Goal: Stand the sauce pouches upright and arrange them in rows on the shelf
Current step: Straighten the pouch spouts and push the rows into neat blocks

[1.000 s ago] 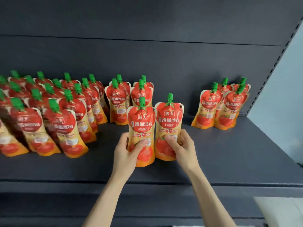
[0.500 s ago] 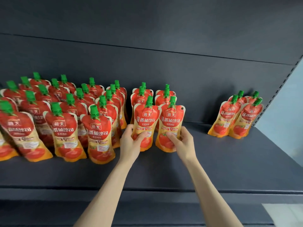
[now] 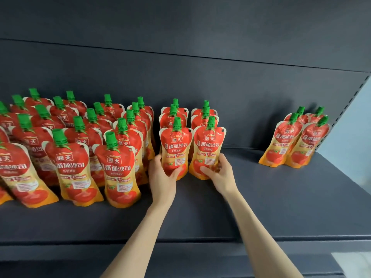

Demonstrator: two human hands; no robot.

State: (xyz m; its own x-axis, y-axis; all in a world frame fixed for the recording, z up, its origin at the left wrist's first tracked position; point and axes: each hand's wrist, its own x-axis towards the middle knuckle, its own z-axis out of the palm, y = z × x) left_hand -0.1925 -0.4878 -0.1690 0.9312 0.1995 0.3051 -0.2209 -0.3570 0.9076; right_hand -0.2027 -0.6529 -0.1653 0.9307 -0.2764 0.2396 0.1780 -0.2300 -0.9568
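Red and orange sauce pouches with green caps stand on a dark shelf (image 3: 281,207). My left hand (image 3: 163,178) grips the lower part of one upright pouch (image 3: 175,145). Beside it, my right hand (image 3: 219,173) grips a second upright pouch (image 3: 208,144). Both pouches stand at the front of two short rows (image 3: 189,115) that run back toward the rear wall. A large block of upright pouches (image 3: 80,141) fills the shelf to the left. A small group of several pouches (image 3: 297,139) stands at the far right, apart from the rest.
The dark back panel (image 3: 200,77) rises behind the pouches. A perforated upright (image 3: 345,109) closes the shelf on the right. Bare shelf lies between the held pouches and the right group, and along the front edge (image 3: 200,240).
Both hands have carried their pouches back and set them at the front of the two short rows. The camera has swung left, showing more of the left block.
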